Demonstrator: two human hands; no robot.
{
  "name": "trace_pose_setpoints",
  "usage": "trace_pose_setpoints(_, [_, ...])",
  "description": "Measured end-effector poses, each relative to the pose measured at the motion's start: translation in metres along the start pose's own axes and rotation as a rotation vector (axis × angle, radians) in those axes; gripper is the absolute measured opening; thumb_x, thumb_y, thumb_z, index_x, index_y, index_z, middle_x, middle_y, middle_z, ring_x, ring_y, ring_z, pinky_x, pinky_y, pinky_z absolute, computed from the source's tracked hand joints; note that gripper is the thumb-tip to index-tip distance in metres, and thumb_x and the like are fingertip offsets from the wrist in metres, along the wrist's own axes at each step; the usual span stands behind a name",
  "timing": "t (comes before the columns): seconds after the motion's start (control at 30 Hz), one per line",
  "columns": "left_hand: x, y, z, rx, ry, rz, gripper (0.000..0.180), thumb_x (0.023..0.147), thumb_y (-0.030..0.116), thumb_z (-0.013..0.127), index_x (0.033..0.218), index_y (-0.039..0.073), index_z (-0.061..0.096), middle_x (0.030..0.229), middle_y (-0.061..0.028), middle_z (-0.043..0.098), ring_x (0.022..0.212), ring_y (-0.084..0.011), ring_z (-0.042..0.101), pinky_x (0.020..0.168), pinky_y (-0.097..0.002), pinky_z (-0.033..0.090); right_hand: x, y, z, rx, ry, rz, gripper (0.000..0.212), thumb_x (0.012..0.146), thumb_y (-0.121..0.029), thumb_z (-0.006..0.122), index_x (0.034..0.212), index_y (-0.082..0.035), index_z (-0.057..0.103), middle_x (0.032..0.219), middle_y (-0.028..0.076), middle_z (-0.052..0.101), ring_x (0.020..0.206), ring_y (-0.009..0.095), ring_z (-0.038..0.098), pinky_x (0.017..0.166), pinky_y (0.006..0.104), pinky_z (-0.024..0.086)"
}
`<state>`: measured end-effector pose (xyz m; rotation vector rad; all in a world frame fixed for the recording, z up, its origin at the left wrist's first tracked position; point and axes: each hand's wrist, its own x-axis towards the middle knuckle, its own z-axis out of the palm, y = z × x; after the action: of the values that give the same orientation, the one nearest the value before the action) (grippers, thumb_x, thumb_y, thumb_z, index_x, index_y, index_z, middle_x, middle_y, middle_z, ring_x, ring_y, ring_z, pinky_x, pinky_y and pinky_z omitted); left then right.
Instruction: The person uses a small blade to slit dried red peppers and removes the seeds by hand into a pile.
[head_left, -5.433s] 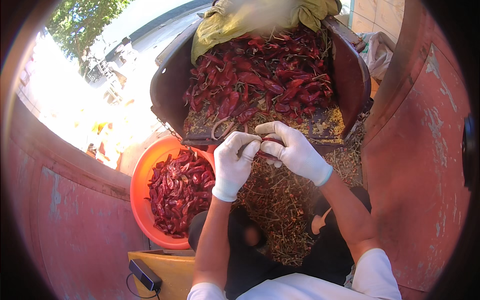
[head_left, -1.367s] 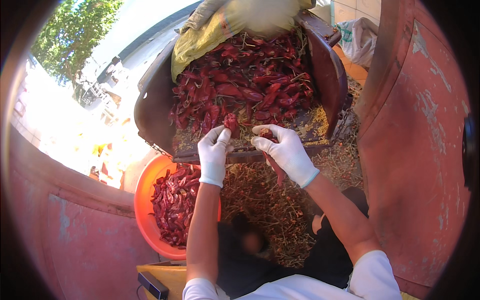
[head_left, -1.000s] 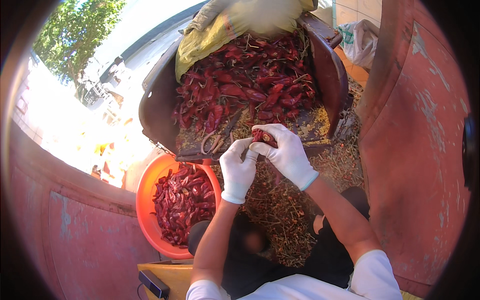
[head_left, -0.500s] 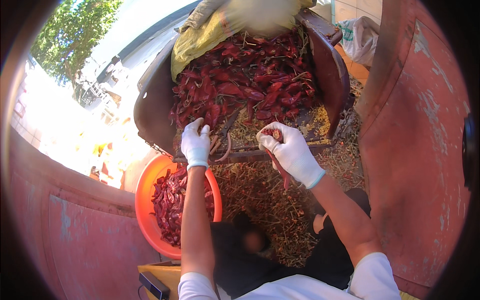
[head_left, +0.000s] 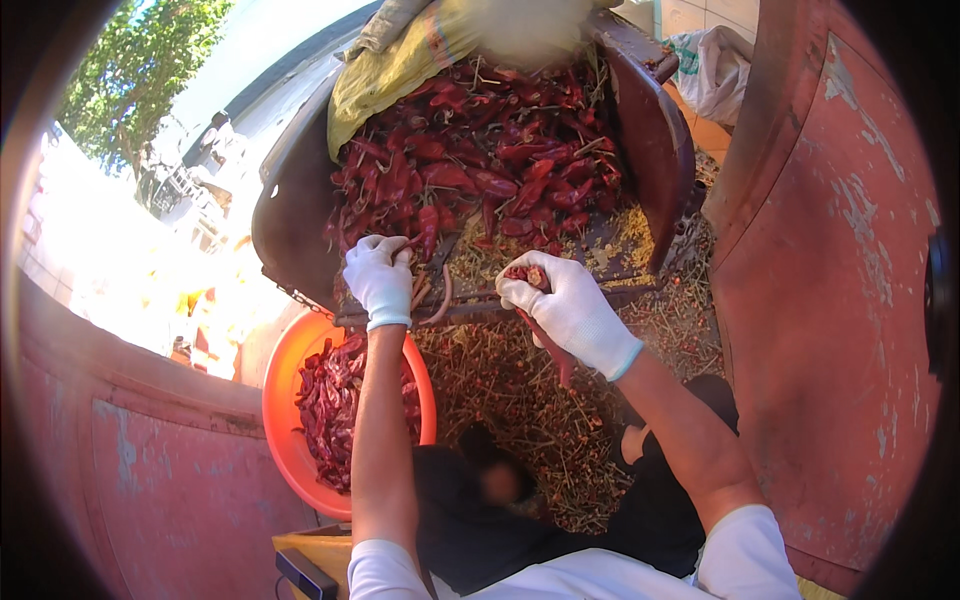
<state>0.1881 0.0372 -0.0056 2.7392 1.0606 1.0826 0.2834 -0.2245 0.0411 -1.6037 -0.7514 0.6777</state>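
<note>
My left hand (head_left: 378, 280), in a white glove, is at the near left edge of a heap of dried red chili peppers (head_left: 490, 165). Its thumb and fingers pinch together at a dried chili pepper (head_left: 428, 222), though the glove hides part of the grip. My right hand (head_left: 578, 308), gloved too, is closed round dried chili peppers (head_left: 550, 352); one end shows above the fist and a long red one hangs below. Between the hands, the curved handle of a pair of shears (head_left: 443, 297) lies on the front edge of the dark metal bin (head_left: 672, 150).
An orange basin (head_left: 428, 400) holding dried red chilies stands on the floor below my left forearm. Stems and bits litter the floor (head_left: 520, 390). A yellow sack (head_left: 385, 75) covers the heap's far left. Red metal panels (head_left: 830, 300) rise on both sides. A white sack (head_left: 715, 75) lies at far right.
My left hand's fingers have closed from a spread position onto a pepper at the heap. My right hand still grips its peppers. The whole view has shifted slightly.
</note>
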Motion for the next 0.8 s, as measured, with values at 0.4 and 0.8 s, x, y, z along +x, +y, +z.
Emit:
trace_pose_setpoints(0.4, [-0.076, 0.098, -0.068, -1.031, 0.079, 0.084, 0.017, 0.087, -0.006, 0.071, 0.103, -0.002, 0.070, 0.106, -0.0067, 0.068, 0.092, -0.0113, 0.064, 0.084, -0.0255, 0.052, -0.004, 0.004, 0.003, 0.636, -0.259, 0.231, 0.026, 0.102, -0.034, 0.060, 0.105, -0.008, 0.063, 0.081, 0.001, 0.064, 0.052, 0.007, 0.054, 0.043, 0.0240, 0.043])
trace_pose_setpoints(0.8, [-0.086, 0.103, -0.070, -0.917, 0.013, 0.327, 0.025, 0.077, -0.012, 0.068, 0.094, 0.004, 0.075, 0.105, -0.0096, 0.070, 0.105, -0.0276, 0.065, 0.091, -0.0355, 0.051, -0.012, -0.001, -0.015, 0.609, -0.248, 0.112, 0.024, 0.099, -0.027, 0.066, 0.109, -0.005, 0.067, 0.073, -0.003, 0.062, 0.052, 0.005, 0.055, 0.045, 0.0223, 0.043])
